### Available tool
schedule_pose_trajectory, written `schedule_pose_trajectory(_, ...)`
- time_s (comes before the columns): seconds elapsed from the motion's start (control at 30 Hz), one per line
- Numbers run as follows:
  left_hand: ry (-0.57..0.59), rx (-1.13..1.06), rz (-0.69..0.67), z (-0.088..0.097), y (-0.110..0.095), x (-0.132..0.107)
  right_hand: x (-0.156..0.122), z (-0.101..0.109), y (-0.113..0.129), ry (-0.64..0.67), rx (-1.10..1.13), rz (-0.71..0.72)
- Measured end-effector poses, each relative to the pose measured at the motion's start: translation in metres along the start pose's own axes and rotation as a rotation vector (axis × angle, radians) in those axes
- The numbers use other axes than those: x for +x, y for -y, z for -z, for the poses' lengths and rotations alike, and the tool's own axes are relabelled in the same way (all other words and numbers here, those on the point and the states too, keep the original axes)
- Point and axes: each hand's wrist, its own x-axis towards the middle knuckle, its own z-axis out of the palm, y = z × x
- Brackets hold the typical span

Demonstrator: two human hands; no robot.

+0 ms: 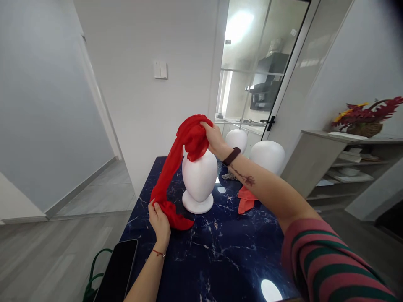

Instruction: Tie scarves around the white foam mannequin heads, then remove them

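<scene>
A red scarf [171, 167] is bunched on top of a white mannequin head [200, 178] that stands on the dark blue marble table [220, 251]. My right hand [214, 136] is closed on the bunched part above the head. From there the scarf hangs down to the left and ends near the table's left edge. My left hand [159, 220] pinches that lower end just above the tabletop.
Two more white mannequin heads [267, 156] stand at the table's far end, with an orange cloth [245, 200] beside them. A black phone [118, 268] lies at the near left corner. A shelf with a flower basket [365, 121] stands to the right.
</scene>
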Motion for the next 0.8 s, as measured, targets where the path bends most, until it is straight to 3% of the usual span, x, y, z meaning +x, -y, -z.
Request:
schedule_pose_trajectory(0.23, 0.008, -0.168, -0.03, 0.001, -0.01, -0.005, -0.111, 0.027, 0.046, 0.091, 0.082, -0.195)
schedule_pose_trajectory(0.33, 0.066, -0.291, -0.042, 0.002, -0.029, -0.011, -0.165, 0.047, 0.04, 0.096, 0.038, -0.287)
schedule_pose_trajectory(0.4, 0.131, -0.394, 0.048, 0.005, -0.043, -0.018, -0.199, 0.057, 0.025, 0.076, -0.02, -0.305)
schedule_pose_trajectory(0.5, 0.306, -0.507, 0.232, 0.015, -0.057, -0.035, -0.245, 0.062, -0.005, 0.031, -0.147, -0.283)
schedule_pose_trajectory(0.6, 0.705, -0.512, 0.312, 0.034, -0.057, -0.062, -0.284, 0.053, -0.033, 0.07, -0.233, -0.275)
schedule_pose_trajectory(0.67, 0.95, -0.358, 0.273, 0.049, -0.053, -0.079, -0.304, 0.045, -0.047, 0.143, -0.275, -0.301)
schedule_pose_trajectory(0.73, 0.993, -0.213, 0.244, 0.062, -0.053, -0.088, -0.319, 0.041, -0.057, 0.148, -0.322, -0.341)
schedule_pose_trajectory(0.8, 0.956, -0.15, 0.259, 0.07, -0.058, -0.091, -0.329, 0.043, -0.062, 0.065, -0.325, -0.387)
